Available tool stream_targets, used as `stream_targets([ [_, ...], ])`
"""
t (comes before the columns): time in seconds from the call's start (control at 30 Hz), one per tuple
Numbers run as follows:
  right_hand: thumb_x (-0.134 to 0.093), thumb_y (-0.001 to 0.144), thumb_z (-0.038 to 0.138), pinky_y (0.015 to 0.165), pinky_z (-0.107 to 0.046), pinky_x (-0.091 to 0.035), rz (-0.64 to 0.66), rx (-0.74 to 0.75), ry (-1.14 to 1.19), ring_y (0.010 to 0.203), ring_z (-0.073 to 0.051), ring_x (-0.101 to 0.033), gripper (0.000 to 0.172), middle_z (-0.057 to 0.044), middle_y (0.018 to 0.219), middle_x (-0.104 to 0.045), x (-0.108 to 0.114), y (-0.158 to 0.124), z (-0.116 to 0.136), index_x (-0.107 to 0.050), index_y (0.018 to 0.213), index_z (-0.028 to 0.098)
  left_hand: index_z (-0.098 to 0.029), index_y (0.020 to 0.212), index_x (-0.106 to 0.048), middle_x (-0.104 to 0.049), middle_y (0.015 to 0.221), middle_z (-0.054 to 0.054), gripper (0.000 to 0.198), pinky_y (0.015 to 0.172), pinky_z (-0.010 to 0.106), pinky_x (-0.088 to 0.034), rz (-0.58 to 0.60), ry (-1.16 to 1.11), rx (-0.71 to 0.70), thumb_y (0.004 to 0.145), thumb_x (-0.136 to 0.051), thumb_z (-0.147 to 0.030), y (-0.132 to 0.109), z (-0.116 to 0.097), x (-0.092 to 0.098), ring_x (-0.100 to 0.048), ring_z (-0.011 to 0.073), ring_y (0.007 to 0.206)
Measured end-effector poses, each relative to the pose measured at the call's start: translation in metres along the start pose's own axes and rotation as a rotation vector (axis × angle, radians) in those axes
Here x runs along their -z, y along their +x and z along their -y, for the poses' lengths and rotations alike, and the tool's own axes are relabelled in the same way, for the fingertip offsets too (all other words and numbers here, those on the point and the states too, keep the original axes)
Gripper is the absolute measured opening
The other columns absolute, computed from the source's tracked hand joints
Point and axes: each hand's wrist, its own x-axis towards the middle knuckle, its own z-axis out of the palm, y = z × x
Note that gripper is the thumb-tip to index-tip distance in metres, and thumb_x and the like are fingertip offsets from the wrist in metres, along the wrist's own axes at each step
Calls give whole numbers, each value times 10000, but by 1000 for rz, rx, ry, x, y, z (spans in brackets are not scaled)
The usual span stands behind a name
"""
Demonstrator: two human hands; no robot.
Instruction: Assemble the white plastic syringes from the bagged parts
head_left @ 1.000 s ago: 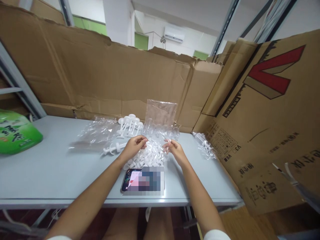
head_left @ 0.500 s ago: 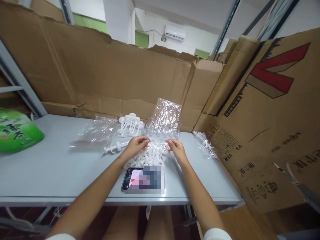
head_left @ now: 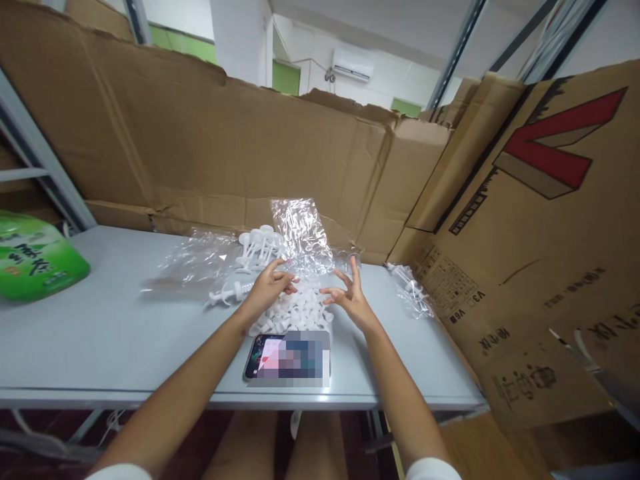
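My left hand (head_left: 271, 288) is over the left side of a pile of small white plastic pieces (head_left: 300, 312), fingers apart and holding nothing visible. Opposite it, my right hand (head_left: 353, 298) has its fingers spread at the pile's right edge. Just beyond both hands, a clear crinkled plastic bag (head_left: 301, 223) stands against the cardboard. White plungers with round ends (head_left: 259, 243) are heaped behind my left hand. A white syringe-like piece (head_left: 230, 294) lies to the left of that hand. Close in front of the pile is a phone (head_left: 287, 360) with its screen lit.
Another clear bag (head_left: 193, 267) lies flat at left, near a green pouch (head_left: 40, 260). At right, a bagged white item (head_left: 411, 290) rests by a printed carton (head_left: 550, 233). A cardboard wall (head_left: 240, 147) borders the back of the grey table (head_left: 125, 340).
Both hands have let go of the clear plastic they pinched between them, and their fingers have spread. The upright clear plastic at the back now stands farther left.
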Motion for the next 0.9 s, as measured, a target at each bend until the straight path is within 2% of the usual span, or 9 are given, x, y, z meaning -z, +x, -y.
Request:
stream_targets([
  [0.1,-686,658,281,741,-364,-525,66,-33,-44,905,-195,-625,737,-78,1275,-414,1,0,-2,-320,1289,389,-163,1344,-154,-652,704,3,813,571,248,-467,-23,-11,-31,696,-621,-318,-1,0,-1,-625,127,565],
  [0.17,-682,662,282,740,-354,-522,65,-58,-61,899,-198,-630,670,-81,1230,-446,1,1,-6,-384,1258,353,-168,1379,-73,-647,690,-5,883,581,242,-465,1,-7,-37,698,-620,-297,-2,-1,-1,-627,124,579],
  [0.33,-700,636,285,741,-353,-525,-82,-55,-30,920,-197,-625,719,-67,1277,-395,1,4,-14,-349,1254,389,-146,1389,-67,-652,693,5,910,587,245,-464,98,-27,0,692,-626,-316,-4,-4,-2,-621,123,585],
  [0.4,-703,631,295,743,-358,-523,-113,-53,-25,894,-194,-632,609,-62,1250,-428,2,5,-16,-443,1180,347,-128,1383,-91,-655,693,14,903,592,249,-466,137,-37,15,689,-632,-330,-4,-4,-2,-624,130,593],
  [0.5,-683,649,333,725,-351,-520,-115,-58,-37,838,-196,-642,305,-60,1094,-541,3,7,-16,-590,919,226,-143,1388,-50,-657,710,21,931,596,250,-474,144,-36,42,692,-637,-331,-3,-2,-2,-632,135,598],
  [0.6,-670,658,367,711,-341,-513,-182,-31,-33,806,-192,-642,225,-52,950,-603,4,8,-16,-597,765,183,-227,1391,22,-657,851,54,941,623,267,-495,93,-45,45,714,-619,-358,-2,-1,-2,-650,137,621],
  [0.67,-668,655,392,715,-343,-510,-247,-14,-29,774,-187,-642,244,-42,853,-623,5,8,-15,-593,738,175,-263,1380,-120,-622,1010,96,806,667,290,-505,116,-62,36,737,-581,-417,-3,-3,-1,-663,153,685],
  [0.77,-678,638,412,718,-345,-510,-324,3,-5,752,-189,-641,276,-29,782,-625,6,8,-14,-582,740,174,-209,1208,-460,-545,1169,132,551,752,325,-496,251,-75,37,737,-554,-479,-6,-5,-2,-651,206,840],
  [0.9,-694,621,401,686,-327,-510,-349,-13,31,727,-184,-642,275,-17,756,-615,4,8,-16,-573,723,176,-180,1054,-566,-543,1186,114,456,833,363,-467,347,-27,9,668,-656,-407,-12,-5,-8,-605,238,959],
])
